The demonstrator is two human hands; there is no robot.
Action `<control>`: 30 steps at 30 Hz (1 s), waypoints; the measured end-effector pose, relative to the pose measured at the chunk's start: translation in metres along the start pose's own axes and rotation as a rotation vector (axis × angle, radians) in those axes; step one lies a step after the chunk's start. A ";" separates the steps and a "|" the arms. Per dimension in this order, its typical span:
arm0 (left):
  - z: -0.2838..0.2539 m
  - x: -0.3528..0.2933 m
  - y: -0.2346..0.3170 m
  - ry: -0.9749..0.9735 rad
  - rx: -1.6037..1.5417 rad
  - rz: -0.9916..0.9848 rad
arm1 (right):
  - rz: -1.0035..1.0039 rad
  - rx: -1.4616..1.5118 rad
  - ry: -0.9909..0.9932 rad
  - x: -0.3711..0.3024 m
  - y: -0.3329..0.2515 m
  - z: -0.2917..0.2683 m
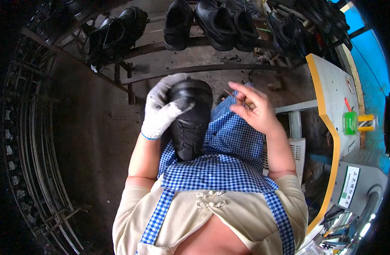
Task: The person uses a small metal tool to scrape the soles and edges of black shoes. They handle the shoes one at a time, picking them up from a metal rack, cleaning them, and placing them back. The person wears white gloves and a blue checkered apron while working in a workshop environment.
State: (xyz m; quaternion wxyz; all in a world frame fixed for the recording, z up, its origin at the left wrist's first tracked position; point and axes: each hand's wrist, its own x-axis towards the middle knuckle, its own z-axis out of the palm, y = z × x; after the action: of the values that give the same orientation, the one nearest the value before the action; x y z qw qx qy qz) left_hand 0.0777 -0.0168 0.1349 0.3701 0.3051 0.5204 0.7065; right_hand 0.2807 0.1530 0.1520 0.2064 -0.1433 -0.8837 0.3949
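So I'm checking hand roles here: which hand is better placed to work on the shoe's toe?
Probably the right hand: bare, free, pinching a small thin tool. The gloved left hand grips the black shoe.

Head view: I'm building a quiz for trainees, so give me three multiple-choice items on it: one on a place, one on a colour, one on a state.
1. Where does the black shoe rest?
A on the rack
B on the person's lap
C on the floor

2. What colour is the checked apron?
A blue and white
B red and white
C plain green

3. Which hand wears a glove?
A both
B right only
C left only

Answers: 1 B, the shoe lies on the apron over the lap. 2 A, the checks are blue and white. 3 C, the left hand is gloved on the toe; the right hand is bare.
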 end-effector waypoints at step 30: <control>0.069 0.185 -0.026 -0.048 1.532 0.599 | 0.198 0.709 0.950 0.071 0.143 -0.021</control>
State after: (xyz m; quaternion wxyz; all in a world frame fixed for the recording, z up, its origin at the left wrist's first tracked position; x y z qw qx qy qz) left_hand 0.0392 0.1790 0.1368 -0.1341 0.6140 0.7467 0.2177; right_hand 0.2422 0.2884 0.0745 0.5761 -0.3082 -0.4918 0.5756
